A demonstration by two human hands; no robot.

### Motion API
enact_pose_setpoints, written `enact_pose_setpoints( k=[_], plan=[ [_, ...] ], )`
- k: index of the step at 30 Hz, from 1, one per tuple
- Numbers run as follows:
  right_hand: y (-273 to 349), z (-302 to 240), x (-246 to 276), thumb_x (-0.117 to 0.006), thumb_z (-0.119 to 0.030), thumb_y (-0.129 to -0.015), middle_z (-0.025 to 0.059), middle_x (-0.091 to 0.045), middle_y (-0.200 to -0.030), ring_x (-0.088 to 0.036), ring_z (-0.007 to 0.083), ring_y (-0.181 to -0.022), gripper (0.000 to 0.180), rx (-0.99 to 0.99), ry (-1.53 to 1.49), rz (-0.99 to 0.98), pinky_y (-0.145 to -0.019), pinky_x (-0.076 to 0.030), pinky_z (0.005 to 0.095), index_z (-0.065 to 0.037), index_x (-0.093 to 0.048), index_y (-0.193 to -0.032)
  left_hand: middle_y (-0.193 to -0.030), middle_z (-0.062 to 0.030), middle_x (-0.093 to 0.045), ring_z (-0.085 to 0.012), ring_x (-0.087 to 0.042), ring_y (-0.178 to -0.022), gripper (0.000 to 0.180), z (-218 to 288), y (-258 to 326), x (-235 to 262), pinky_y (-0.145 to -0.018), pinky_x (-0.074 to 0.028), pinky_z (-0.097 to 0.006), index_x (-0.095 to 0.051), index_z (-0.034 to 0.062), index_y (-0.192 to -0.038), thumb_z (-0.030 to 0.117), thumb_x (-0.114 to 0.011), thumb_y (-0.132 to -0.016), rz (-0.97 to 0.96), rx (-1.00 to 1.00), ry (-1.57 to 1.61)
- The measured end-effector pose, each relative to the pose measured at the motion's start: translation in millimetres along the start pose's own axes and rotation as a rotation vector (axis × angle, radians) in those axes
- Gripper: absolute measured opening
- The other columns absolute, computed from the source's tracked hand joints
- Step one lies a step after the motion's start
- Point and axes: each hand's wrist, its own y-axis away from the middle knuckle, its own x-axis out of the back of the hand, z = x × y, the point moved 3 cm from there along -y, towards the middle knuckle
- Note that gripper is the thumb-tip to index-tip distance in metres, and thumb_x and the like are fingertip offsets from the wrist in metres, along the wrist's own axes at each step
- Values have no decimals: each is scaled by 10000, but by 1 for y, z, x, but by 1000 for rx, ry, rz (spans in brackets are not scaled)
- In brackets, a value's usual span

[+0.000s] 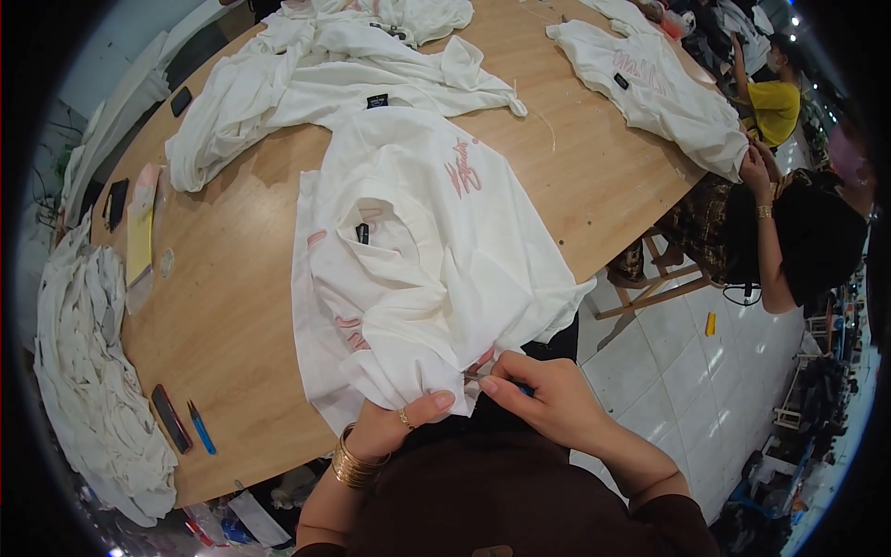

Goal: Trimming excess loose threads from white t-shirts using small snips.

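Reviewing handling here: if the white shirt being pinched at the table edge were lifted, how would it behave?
The white shirt would probably flop and drape: it already lies bunched in soft folds. It looks light, since the left hand gathers its hem with fingertips alone. It might slide off, as it overhangs the table edge.

Even, fairly bright indoor light falls from overhead, with small ceiling lamps glinting at the picture's top right and a pale sheen on the floor tiles [682,348]. The white shirts [418,241] are close to overexposed, their folds casting only soft shadows on the wooden tabletop [232,306]. Fisheye distortion bends the tabletop's edges, and a black vignette rings the blurred rim.
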Motion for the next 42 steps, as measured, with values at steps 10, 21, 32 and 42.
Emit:
enact_pose_setpoints(
  k=[10,21,32,42],
  plan=[
    [-2,0,-2,-563,-310,-827,93,-502,-531,-503,241,-464,251,-23,-32,7,-455,-383,307,-63,-579,-788,-962,-50,-529,-132,-499,-881,411,0,0,-1,-758,-426,-264,-486,0,-1057,160,-652,-717,-1,-14,-18],
    [0,2,-1,-561,-299,-830,93,-488,-522,-492,242,-452,247,-4,10,6,-444,-373,306,-59,-564,-771,-1020,-66,-519,-156,-499,-929,520,-3,-1,1,-793,-420,-277,-440,-3,-1133,164,-651,-688,-22,31,79],
    [-2,-2,-2,-554,-292,-835,98,-492,-531,-492,254,-461,240,-7,19,-5,-449,-376,314,-61,-576,-775,-1025,-65,-512,-159,-493,-932,504,-6,-1,3,-800,-414,-277,-441,1,-1132,151,-641,-694,-38,3,10],
    [-3,1,-3,-540,-296,-847,100,-497,-561,-466,234,-476,256,-44,-69,-56,-470,-370,299,-50,-588,-793,-1026,-56,-507,-155,-486,-947,507,-8,0,4,-823,-405,-282,-439,7,-1135,138,-641,-689,-33,13,26]
  ],
)
